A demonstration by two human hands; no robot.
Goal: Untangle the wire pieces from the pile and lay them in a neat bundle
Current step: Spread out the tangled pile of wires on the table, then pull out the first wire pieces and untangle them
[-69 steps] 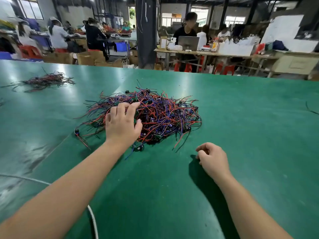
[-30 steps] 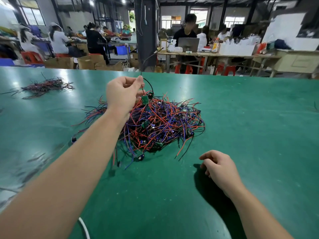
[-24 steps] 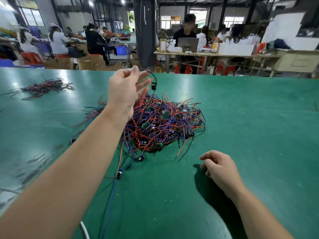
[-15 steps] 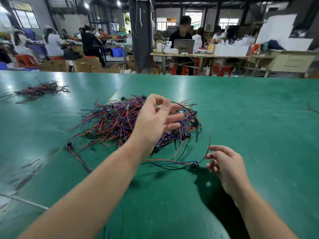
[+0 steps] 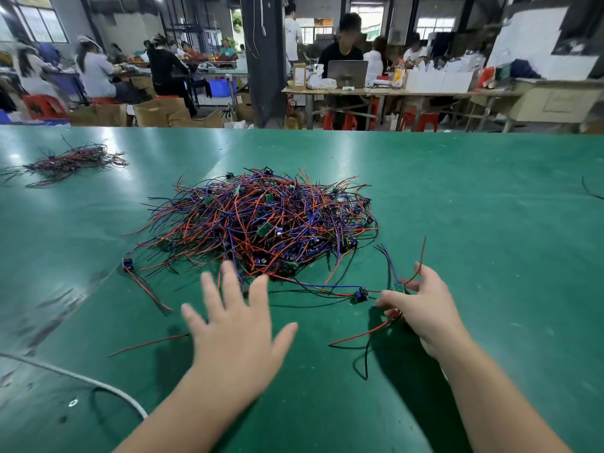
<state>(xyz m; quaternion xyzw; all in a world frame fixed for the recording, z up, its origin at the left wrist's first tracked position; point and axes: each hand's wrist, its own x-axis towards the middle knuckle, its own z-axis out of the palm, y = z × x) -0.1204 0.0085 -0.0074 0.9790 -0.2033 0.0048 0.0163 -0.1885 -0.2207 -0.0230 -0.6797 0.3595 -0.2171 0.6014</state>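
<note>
A tangled pile of red, blue and black wire pieces (image 5: 261,223) with small green boards lies mid-table. My left hand (image 5: 235,331) hovers just in front of the pile, fingers spread, holding nothing. To the right, my right hand (image 5: 421,308) pinches one wire piece (image 5: 361,293) with a green board and a blue connector. Its red and blue leads still run back to the pile's near edge. Other ends of it stick up past my fingers and trail under my palm.
A straightened wire bundle (image 5: 68,161) lies at the far left of the green table (image 5: 490,223). A white cable (image 5: 81,380) crosses the near left corner. A stray black wire (image 5: 588,191) is at the right edge. People work at benches behind the table.
My left hand reached into the pile, lifted a wire piece, carried it right and released it. My right hand opened and took hold of that piece. My left hand now hovers flat and empty.
</note>
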